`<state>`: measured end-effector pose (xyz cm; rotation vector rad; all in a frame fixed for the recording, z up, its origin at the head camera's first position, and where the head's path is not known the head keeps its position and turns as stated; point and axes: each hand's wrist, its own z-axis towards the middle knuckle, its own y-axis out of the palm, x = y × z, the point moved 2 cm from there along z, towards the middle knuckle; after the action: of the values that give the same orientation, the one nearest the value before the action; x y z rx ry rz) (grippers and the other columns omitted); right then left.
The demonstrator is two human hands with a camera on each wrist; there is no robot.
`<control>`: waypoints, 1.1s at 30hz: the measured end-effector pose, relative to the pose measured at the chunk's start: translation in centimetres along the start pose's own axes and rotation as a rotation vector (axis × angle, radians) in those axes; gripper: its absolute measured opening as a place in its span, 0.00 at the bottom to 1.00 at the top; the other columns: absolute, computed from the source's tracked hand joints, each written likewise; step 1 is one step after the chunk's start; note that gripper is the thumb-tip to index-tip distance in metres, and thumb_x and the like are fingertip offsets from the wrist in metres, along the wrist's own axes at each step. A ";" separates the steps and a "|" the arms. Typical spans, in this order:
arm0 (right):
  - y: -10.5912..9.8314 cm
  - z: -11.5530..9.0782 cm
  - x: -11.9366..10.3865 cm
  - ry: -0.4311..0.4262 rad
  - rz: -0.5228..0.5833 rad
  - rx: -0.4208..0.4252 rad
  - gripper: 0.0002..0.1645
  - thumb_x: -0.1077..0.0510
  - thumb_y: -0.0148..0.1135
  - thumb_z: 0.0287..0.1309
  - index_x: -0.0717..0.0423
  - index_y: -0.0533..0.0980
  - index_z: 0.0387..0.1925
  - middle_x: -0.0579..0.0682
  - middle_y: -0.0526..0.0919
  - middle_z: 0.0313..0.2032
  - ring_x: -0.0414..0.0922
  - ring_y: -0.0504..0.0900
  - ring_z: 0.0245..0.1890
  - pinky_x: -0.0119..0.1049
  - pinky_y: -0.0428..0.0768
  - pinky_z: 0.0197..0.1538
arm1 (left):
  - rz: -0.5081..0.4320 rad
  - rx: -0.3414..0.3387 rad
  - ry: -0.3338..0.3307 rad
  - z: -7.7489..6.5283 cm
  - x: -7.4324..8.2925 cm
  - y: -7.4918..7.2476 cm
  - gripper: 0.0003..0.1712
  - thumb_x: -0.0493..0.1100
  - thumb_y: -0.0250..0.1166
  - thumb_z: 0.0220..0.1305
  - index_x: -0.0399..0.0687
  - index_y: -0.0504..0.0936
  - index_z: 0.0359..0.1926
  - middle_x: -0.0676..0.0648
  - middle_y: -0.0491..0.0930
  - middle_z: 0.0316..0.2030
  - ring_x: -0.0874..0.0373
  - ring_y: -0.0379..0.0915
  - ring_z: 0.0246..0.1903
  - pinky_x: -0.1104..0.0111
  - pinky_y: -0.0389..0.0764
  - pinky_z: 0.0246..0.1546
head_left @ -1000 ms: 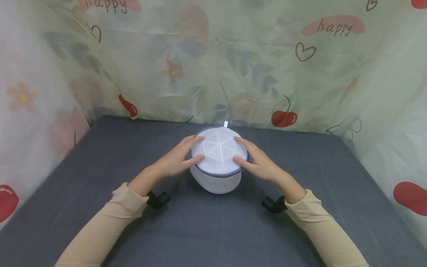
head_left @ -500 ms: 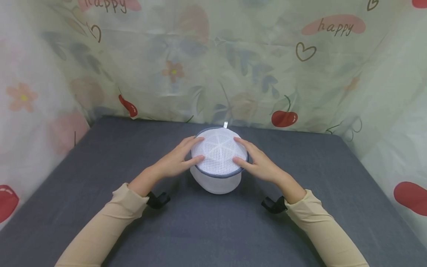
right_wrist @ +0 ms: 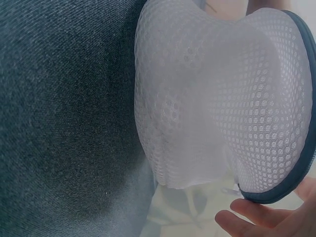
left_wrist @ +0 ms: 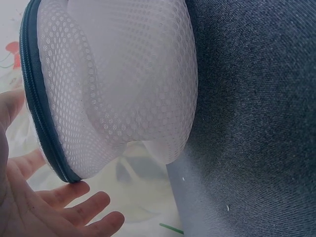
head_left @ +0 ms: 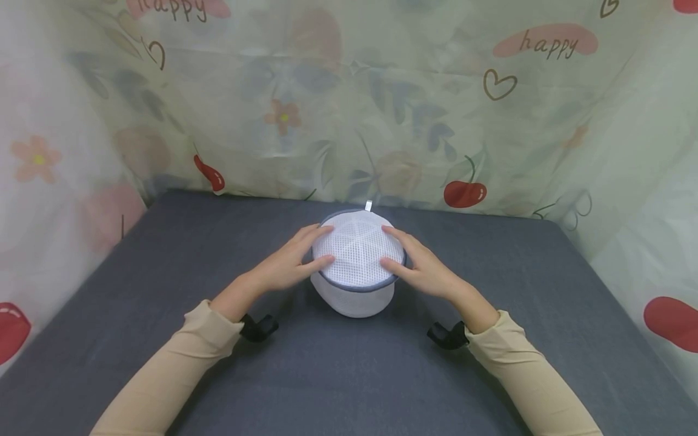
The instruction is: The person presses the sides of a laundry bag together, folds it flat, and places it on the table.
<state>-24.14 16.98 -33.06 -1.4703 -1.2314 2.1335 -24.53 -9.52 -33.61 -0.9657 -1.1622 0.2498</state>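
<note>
A white mesh laundry bag (head_left: 358,248) with a dark blue zipped rim stands on the dark grey cloth, its round top facing up. Its mesh side wall (left_wrist: 143,74) bulges and folds in the left wrist view. My left hand (head_left: 280,260) lies along the left rim, thumb and forefinger stretched onto the top. From the right, my right hand (head_left: 425,260) touches the top likewise. Loosely spread lower fingers (left_wrist: 86,210) of the left hand show below the rim in its wrist view; right fingers (right_wrist: 261,217) sit by the rim in the right wrist view.
A dark grey cloth (head_left: 349,387) covers the table. Behind it hangs a printed curtain (head_left: 349,91), which also runs down both sides. Black straps (head_left: 259,327) sit at both wrists, and a small white tab (head_left: 369,206) sticks up from the bag's far rim.
The bag's top and its far tab have sunk very slightly, and both hands have come down a touch with them. Otherwise the hands keep their places on the bag.
</note>
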 end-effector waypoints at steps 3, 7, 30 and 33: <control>0.1 0.0 0.1 -0.003 0.000 0.001 0.41 0.48 0.56 0.62 0.50 0.51 0.71 0.54 0.55 0.71 0.53 0.53 0.71 0.56 0.54 0.69 | 0.002 0.000 -0.002 0.0 -0.1 0.1 0.38 0.57 0.53 0.67 0.55 0.51 0.72 0.40 0.44 0.72 0.44 0.41 0.72 0.44 0.51 0.68; 0.1 0.0 0.1 -0.003 -0.002 0.003 0.41 0.47 0.56 0.62 0.50 0.51 0.71 0.54 0.55 0.71 0.52 0.53 0.72 0.56 0.54 0.69 | 0.004 -0.002 -0.010 0.0 -0.1 0.1 0.38 0.57 0.53 0.67 0.55 0.51 0.72 0.40 0.44 0.72 0.44 0.41 0.72 0.44 0.51 0.68; 0.3 0.0 0.4 0.007 -0.014 -0.009 0.41 0.47 0.56 0.62 0.50 0.51 0.71 0.55 0.55 0.71 0.53 0.54 0.71 0.56 0.55 0.69 | 0.007 -0.009 -0.013 0.1 -0.2 0.5 0.38 0.58 0.54 0.66 0.54 0.52 0.72 0.40 0.45 0.72 0.45 0.43 0.72 0.45 0.52 0.68; 0.4 0.0 0.4 0.011 -0.017 -0.011 0.41 0.47 0.56 0.62 0.49 0.50 0.71 0.55 0.55 0.71 0.53 0.54 0.71 0.56 0.55 0.69 | 0.009 -0.009 -0.016 0.1 -0.3 0.5 0.39 0.58 0.54 0.66 0.54 0.51 0.72 0.41 0.45 0.72 0.45 0.43 0.72 0.45 0.52 0.68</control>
<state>-24.27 17.03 -33.61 -1.4688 -1.2496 2.1086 -24.55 -9.38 -34.16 -0.9790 -1.1745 0.2600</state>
